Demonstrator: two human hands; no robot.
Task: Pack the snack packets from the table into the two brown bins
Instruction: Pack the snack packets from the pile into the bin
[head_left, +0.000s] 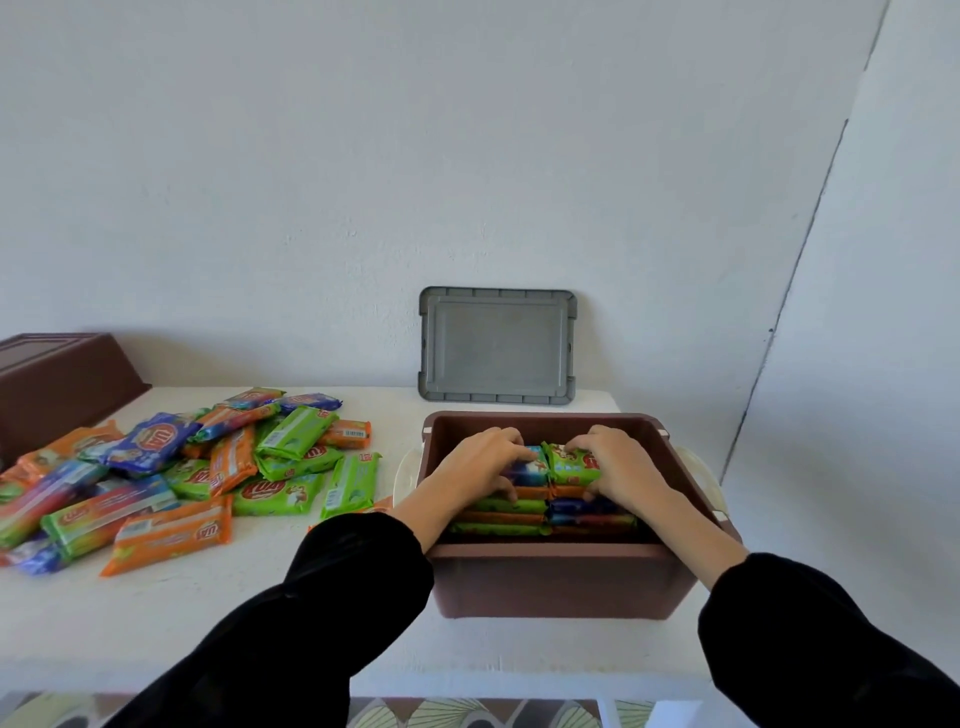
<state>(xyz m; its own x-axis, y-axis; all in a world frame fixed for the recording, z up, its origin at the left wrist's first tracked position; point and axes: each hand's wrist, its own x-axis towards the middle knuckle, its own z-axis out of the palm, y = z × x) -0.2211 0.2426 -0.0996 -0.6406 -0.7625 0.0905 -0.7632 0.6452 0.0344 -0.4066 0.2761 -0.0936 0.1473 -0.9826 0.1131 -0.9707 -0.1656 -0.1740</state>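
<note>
A: Surface and room?

B: White table (260, 623) against a plain white wall (467, 156). The open brown bin (561, 582) sits on it, close to the near edge. Patterned floor (467, 714) shows below the bin, past the table edge.

A: What's around the bin?

B: A grey lid (496, 345) is just behind the bin, leaning upright on the wall. A loose pile of snack packets (171, 478), orange, green and blue, lies to the left of the bin, with the nearest ones just beside its white handle (405, 473). The second brown bin (57, 384) is well left of the bin at the wall, cut off by the frame edge.

A: Inside the bin?

B: Packed packets (519, 517) in two side-by-side rows, standing on edge.

A: Hands?

B: Both are in the bin. The left hand (478, 462) has fingers curled over a blue packet (527, 465), thumb on its near side, gripping it. The right hand (618, 467) does the same on a green packet (571, 465). The two packets touch at the bin's middle.

A: Anything blocking the view?

B: Black sleeves (322, 613) cross the bin's near corners, and the hands hide the back rows.
</note>
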